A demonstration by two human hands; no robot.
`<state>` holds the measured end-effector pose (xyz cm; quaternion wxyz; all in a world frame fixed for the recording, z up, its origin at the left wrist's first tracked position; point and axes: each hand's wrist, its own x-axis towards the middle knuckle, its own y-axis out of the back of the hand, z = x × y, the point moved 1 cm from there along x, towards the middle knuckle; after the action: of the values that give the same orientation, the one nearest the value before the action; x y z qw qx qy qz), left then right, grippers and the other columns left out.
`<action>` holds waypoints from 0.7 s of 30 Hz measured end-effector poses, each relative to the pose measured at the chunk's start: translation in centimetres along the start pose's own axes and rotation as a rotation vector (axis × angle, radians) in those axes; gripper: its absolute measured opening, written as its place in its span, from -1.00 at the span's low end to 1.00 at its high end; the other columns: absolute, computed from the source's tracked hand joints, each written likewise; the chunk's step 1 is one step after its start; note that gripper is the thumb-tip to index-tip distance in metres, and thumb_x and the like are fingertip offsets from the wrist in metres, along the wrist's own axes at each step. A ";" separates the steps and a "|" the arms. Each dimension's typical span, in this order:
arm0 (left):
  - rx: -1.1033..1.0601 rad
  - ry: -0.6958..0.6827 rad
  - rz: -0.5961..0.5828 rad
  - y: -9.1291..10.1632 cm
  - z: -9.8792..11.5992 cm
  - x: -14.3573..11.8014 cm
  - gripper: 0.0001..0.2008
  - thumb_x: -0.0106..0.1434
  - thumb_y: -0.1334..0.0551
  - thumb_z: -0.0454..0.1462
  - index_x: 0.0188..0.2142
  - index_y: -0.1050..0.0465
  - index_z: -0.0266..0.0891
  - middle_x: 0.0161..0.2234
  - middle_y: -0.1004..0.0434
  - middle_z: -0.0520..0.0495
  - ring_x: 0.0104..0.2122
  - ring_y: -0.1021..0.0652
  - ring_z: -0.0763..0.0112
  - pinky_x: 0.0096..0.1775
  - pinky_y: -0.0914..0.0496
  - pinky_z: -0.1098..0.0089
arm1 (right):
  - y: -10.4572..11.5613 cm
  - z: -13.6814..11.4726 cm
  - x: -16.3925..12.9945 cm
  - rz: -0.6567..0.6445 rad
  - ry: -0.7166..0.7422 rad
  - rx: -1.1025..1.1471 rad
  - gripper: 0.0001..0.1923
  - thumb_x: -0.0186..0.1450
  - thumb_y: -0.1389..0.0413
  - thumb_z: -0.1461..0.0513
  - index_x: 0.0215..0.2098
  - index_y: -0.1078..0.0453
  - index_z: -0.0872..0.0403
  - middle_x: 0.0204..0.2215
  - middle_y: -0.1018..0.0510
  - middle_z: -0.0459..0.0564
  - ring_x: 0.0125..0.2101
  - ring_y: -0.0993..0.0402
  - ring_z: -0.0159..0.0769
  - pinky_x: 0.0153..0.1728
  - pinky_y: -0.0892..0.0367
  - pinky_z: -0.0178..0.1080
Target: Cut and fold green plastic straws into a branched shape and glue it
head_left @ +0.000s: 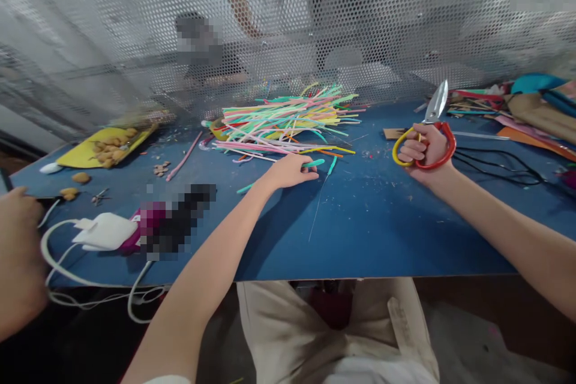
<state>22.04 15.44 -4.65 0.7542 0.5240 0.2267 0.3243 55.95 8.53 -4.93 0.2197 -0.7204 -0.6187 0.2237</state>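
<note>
Scissors (431, 132) were the main hazard: the right hand (425, 147) had its grip clamped round the red and yellow loops w/ the blades closed and pointing up and away, towards the perforated metal screen (135, 24), so a quick swing across could, I judged, have nicked the other arm. The left hand (290, 171) lay on the blue worktop (360, 228), its grip pinched together on a teal pipe cleaner (315, 163) just in front of the pile of coloured pipe cleaners (288, 117); loose ends from that pile reached nearly to the fingers, so a pull might prob. have dragged neighbours along or tangled. One thin strand (317, 210) lay apart on the worktop, easy to brush off the edge. Left of centre sat a white charger w/ cable (105, 231) that hung over the front edge, a snag risk for an elbow. Far left, another person's hand (18, 252) was near, beside a yellow sheet w/ peanuts (110, 147). Black cords (499, 168) and paper scraps (531, 108) crowded the right side, close to the scissor hand.
</note>
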 end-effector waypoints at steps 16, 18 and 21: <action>0.485 0.489 0.441 3.4 0.1 -1.9 -0.57 0.44 -0.07 -0.02 0.07 -0.41 -0.29 0.01 -0.56 -0.41 -0.05 -0.60 -0.14 -0.11 -0.45 0.06 | -2.5 5.0 -2.1 -0.119 0.251 -0.395 -0.70 0.20 -0.34 0.07 -0.52 -0.42 0.05 -0.68 -0.40 -0.14 -0.75 -0.15 -0.53 -0.77 -0.06 -0.37; 0.472 0.352 0.455 2.9 2.5 -1.7 -0.58 0.49 0.04 -0.03 0.03 -0.44 -0.22 -0.02 -0.59 -0.29 -0.07 -0.61 -0.01 -0.14 -0.44 0.17 | -3.0 5.1 -2.2 -0.097 0.287 -0.315 -0.69 0.24 -0.30 0.00 -0.43 -0.47 0.05 -0.64 -0.46 -0.13 -0.77 -0.08 -0.57 -0.79 -0.02 -0.38; 0.438 0.193 0.404 1.4 6.3 -1.6 -0.54 0.52 0.10 0.00 -0.03 -0.46 -0.18 -0.15 -0.65 -0.21 -0.19 -0.64 0.10 -0.23 -0.41 0.26 | -3.0 4.7 -2.1 -0.167 0.156 -0.181 -0.52 0.28 -0.18 -0.17 -0.48 -0.44 0.05 -0.78 -0.31 -0.20 -0.83 0.03 -0.56 -0.82 0.04 -0.36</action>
<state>24.90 10.54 -1.17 0.5186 0.6754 0.2530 0.4593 50.48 7.09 -6.78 0.2191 -0.6985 -0.6752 0.0910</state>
